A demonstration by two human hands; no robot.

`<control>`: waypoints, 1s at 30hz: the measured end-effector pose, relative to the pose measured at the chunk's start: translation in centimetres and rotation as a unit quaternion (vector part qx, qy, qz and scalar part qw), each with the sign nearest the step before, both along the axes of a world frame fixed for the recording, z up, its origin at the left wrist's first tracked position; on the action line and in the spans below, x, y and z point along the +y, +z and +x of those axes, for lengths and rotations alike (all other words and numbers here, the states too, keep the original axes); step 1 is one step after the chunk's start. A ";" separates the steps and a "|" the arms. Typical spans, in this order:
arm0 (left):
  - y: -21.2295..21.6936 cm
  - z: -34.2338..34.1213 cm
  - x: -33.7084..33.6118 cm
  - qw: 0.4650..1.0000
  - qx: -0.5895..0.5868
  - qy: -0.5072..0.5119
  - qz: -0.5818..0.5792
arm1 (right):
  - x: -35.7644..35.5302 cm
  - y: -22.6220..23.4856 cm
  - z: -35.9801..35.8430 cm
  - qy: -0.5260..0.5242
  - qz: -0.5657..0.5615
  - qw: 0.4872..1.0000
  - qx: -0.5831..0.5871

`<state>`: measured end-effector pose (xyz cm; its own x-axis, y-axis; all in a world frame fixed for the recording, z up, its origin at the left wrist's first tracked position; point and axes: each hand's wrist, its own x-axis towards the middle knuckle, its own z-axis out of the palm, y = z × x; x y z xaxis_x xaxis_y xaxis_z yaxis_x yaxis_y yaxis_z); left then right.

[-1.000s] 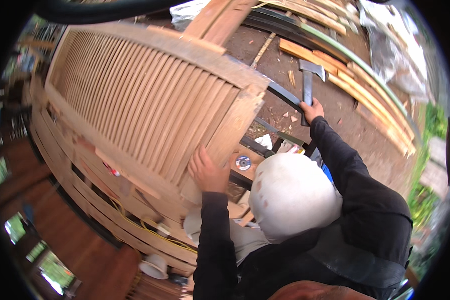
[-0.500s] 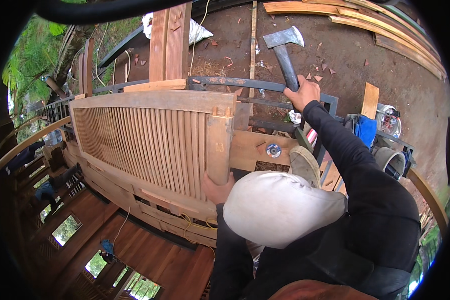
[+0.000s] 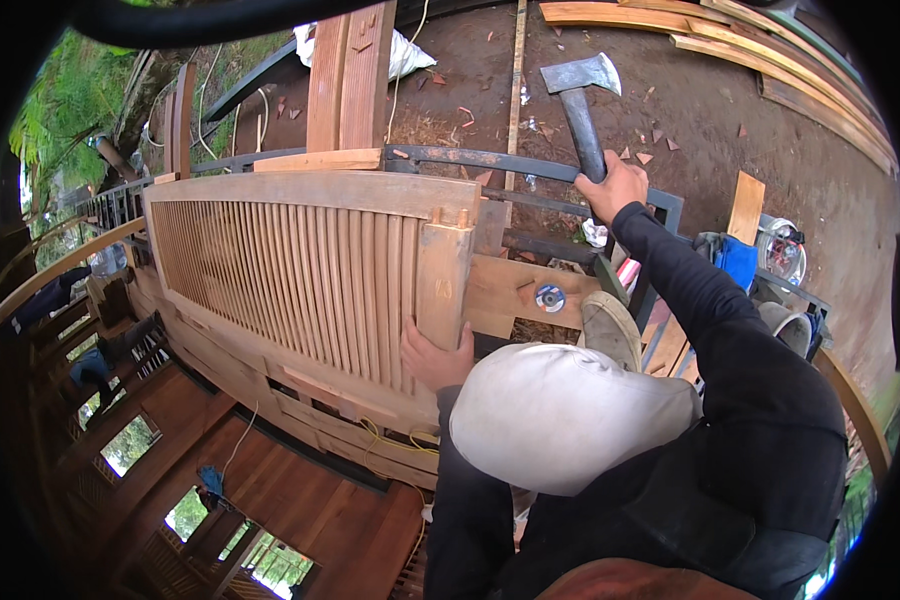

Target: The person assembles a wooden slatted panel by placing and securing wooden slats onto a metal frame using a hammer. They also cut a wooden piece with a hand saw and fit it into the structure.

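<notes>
My right hand (image 3: 615, 188) grips the dark handle of an axe (image 3: 581, 120), whose grey metal head points away from me above the bare ground. My left hand (image 3: 437, 362) clasps the lower end of a thick wooden end post (image 3: 441, 275), thumb on its right edge and fingers across its left side. That post closes off a wooden panel (image 3: 300, 280) with many narrow upright slats and a curved rail along its far edge. Two small tenons stick out of the post's far end. The axe head is well apart from the panel.
A cutting disc (image 3: 549, 297) lies on a board (image 3: 510, 285) right of the post. A grey shoe (image 3: 610, 330) and a white rounded cloth shape (image 3: 570, 420) are between my arms. Dark metal railing (image 3: 500, 160) runs beyond the panel. Buckets (image 3: 780, 245) stand right; planks (image 3: 770, 50) lie far right.
The whole view has shifted slightly, moving the scene a little right and up. My left hand sits slightly farther up over the post's lower end. The axe stays raised in my right hand.
</notes>
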<state>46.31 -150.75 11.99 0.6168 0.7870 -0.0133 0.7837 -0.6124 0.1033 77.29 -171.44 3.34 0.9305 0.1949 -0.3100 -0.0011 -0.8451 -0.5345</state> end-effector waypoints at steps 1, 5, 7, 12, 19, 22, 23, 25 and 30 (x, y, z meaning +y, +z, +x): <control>0.0 0.1 0.0 1.000 0.000 -0.001 -0.006 | 0.1 0.1 0.1 -0.001 -0.001 1.000 0.002; 0.2 -0.2 0.1 1.000 -0.022 -0.005 -0.018 | 0.2 0.4 -0.1 0.000 -0.016 1.000 0.004; 0.6 -0.6 0.5 0.999 -0.037 -0.012 -0.035 | 0.3 0.2 -0.1 0.003 -0.018 1.000 0.014; 1.5 -0.1 1.0 0.994 -0.043 -0.015 -0.099 | 0.1 -0.6 -0.1 0.006 -0.030 1.000 -0.002; 1.1 -0.8 -0.3 0.999 -0.035 0.022 -0.032 | 0.4 0.0 0.2 0.017 -0.047 0.999 0.010; 0.3 -0.9 -0.4 0.999 -0.030 0.024 -0.021 | 0.2 0.0 0.2 0.011 -0.036 0.999 0.006; 0.2 -0.7 -0.4 0.999 -0.031 0.028 -0.024 | 0.2 0.0 0.2 0.008 -0.030 0.999 0.006; 0.3 -0.8 -0.4 0.998 -0.032 0.031 -0.032 | 0.0 -0.2 0.1 0.004 -0.025 1.000 -0.003; 1.0 -0.8 -0.2 0.994 -0.058 0.038 -0.086 | 0.4 0.7 0.2 0.015 -0.048 0.999 0.018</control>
